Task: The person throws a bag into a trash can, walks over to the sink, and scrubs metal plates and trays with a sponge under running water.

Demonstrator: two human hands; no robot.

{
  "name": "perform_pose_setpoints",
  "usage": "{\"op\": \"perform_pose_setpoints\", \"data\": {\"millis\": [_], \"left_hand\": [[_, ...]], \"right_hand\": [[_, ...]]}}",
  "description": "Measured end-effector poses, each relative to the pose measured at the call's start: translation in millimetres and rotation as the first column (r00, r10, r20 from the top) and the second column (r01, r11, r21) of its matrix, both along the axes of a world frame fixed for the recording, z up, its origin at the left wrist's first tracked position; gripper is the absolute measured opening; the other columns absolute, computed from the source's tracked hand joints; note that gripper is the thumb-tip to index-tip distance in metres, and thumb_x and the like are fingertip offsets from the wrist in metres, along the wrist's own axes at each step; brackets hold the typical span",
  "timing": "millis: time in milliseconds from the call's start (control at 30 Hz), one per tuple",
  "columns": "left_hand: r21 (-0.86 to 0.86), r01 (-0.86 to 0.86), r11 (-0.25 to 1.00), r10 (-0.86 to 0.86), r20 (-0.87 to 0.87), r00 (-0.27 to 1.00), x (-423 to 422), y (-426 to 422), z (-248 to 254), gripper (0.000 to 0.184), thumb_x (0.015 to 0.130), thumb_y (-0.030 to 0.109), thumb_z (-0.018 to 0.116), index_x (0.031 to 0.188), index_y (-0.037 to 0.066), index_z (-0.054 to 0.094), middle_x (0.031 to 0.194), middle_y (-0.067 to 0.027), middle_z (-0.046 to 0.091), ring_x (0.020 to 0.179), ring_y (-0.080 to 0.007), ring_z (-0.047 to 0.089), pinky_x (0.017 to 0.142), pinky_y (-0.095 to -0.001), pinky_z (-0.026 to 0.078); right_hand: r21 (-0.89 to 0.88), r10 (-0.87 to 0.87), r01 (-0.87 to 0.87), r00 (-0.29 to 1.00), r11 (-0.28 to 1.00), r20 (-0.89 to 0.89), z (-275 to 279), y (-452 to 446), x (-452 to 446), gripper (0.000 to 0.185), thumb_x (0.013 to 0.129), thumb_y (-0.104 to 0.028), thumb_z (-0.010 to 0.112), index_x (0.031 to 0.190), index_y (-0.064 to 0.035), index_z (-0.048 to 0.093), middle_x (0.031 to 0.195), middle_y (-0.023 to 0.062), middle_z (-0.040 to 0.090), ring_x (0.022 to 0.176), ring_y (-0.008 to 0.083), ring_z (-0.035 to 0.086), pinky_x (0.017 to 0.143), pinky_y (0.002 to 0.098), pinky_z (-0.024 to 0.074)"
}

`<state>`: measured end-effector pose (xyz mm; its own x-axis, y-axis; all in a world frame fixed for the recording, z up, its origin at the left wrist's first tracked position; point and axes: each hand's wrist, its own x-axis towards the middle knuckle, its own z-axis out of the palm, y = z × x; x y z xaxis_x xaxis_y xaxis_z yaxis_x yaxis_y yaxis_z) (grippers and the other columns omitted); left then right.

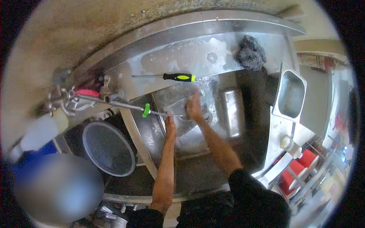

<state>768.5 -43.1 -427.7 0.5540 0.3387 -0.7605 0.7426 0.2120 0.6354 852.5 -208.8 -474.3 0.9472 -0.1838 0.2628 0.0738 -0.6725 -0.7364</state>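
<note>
My left hand (170, 127) is closed at the edge of a shiny metal pan (190, 141) in the sink, close to the end of the faucet spout (131, 106). A green valve handle (146, 110) sits on that spout, and water runs from its tip. My right hand (194, 105) is over the pan, smeared by motion. What its fingers hold, if anything, does not show. Beyond the hands, a screwdriver (178, 77) with a black and yellow-green handle lies on the steel ledge. A dark scrubbing pad (251, 52) rests farther right.
A round grey tub (86, 143) stands in the left basin, past a divider (138, 142). Another metal pan (279, 99) is tilted at the right edge. A pink cloth (86, 92) lies by the faucet. A blurred oval covers the lower left.
</note>
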Motion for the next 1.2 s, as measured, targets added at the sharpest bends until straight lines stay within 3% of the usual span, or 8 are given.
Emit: {"op": "perform_pose_setpoints", "data": {"millis": [100,300,433,667,900,933,1000,1200], "left_hand": [[-0.015,-0.175,0.984,0.173,-0.095,0.980,29,-10,74,0.068,0.087,0.061,0.046,0.109,-0.002,0.054,0.091,-0.0045,0.053,0.082,-0.0161,0.046,0.073,-0.0318,0.042],[0.199,-0.179,0.964,0.194,-0.058,0.979,13,-15,71,0.070,0.087,0.062,0.045,0.111,-0.003,0.054,0.095,-0.0081,0.056,0.084,-0.0159,0.053,0.073,-0.0321,0.045],[-0.110,-0.233,0.966,0.248,0.151,0.957,12,-17,99,0.068,0.089,0.058,0.046,0.111,-0.005,0.054,0.097,-0.0106,0.059,0.083,-0.0199,0.058,0.073,-0.0346,0.048],[0.033,-0.073,0.997,0.074,-0.024,0.997,7,-8,82,0.074,0.087,0.057,0.049,0.130,-0.002,0.040,0.126,-0.0144,0.048,0.111,-0.0273,0.049,0.096,-0.0392,0.038],[0.170,0.098,0.981,-0.141,0.263,0.954,4,-4,-36,0.056,0.092,0.053,0.040,0.107,0.001,0.056,0.086,-0.0061,0.057,0.086,-0.0239,0.056,0.078,-0.0364,0.046],[0.082,0.195,0.977,-0.204,0.114,0.972,24,-10,-13,0.060,0.092,0.055,0.035,0.116,0.001,0.049,0.099,-0.0094,0.054,0.095,-0.0248,0.053,0.085,-0.0367,0.042],[-0.158,0.331,0.930,-0.354,-0.152,0.923,58,-37,21,0.073,0.093,0.061,0.025,0.135,0.002,0.035,0.126,-0.0160,0.048,0.115,-0.0266,0.047,0.098,-0.0372,0.036],[-0.496,-0.207,0.843,0.292,0.098,0.951,67,-59,56,0.073,0.090,0.062,0.026,0.138,0.008,0.031,0.136,-0.0089,0.040,0.124,-0.0243,0.040,0.104,-0.0390,0.033]], "right_hand": [[-0.017,0.726,-0.727,0.687,0.687,-0.015,67,6,6,0.041,0.083,-0.025,0.054,0.117,-0.0014,0.052,0.142,0.0233,0.028,0.123,0.0437,0.033,0.107,0.0426,0.0242],[0.119,0.303,-0.296,0.718,0.948,-0.626,35,-7,-6,0.047,0.091,-0.013,0.046,0.135,0.0003,0.035,0.143,0.0219,0.028,0.133,0.0353,0.027,0.110,0.0399,0.0205],[0.794,0.420,-0.266,0.907,0.547,0.015,26,-11,-16,0.044,0.094,-0.018,0.035,0.132,0.0061,0.035,0.135,0.0259,0.038,0.125,0.0382,0.037,0.107,0.0433,0.0252],[0.425,0.475,-0.223,0.539,0.877,-0.695,70,-26,0,0.038,0.093,-0.030,0.040,0.118,-0.0023,0.052,0.126,0.0248,0.048,0.119,0.0383,0.044,0.102,0.0463,0.0319],[0.531,0.662,-0.426,0.625,0.733,-0.413,38,1,-6,0.041,0.088,-0.024,0.047,0.125,-0.0050,0.049,0.127,0.0258,0.046,0.119,0.0379,0.045,0.102,0.0485,0.0342],[-0.308,0.342,-0.483,0.844,0.819,-0.414,59,-8,-2,0.039,0.086,-0.022,0.050,0.121,-0.0043,0.051,0.131,0.0240,0.043,0.126,0.0390,0.036,0.105,0.0513,0.0292],[-0.166,0.505,-0.549,0.828,0.819,-0.245,111,5,4,0.040,0.088,-0.022,0.047,0.123,-0.0034,0.049,0.134,0.0232,0.039,0.128,0.0393,0.032,0.104,0.0513,0.0297],[-0.013,0.207,-0.226,0.912,0.974,-0.353,97,11,18,0.054,0.080,-0.024,0.055,0.129,-0.0023,0.045,0.136,0.0233,0.039,0.130,0.0395,0.030,0.109,0.0416,0.0241]]}}
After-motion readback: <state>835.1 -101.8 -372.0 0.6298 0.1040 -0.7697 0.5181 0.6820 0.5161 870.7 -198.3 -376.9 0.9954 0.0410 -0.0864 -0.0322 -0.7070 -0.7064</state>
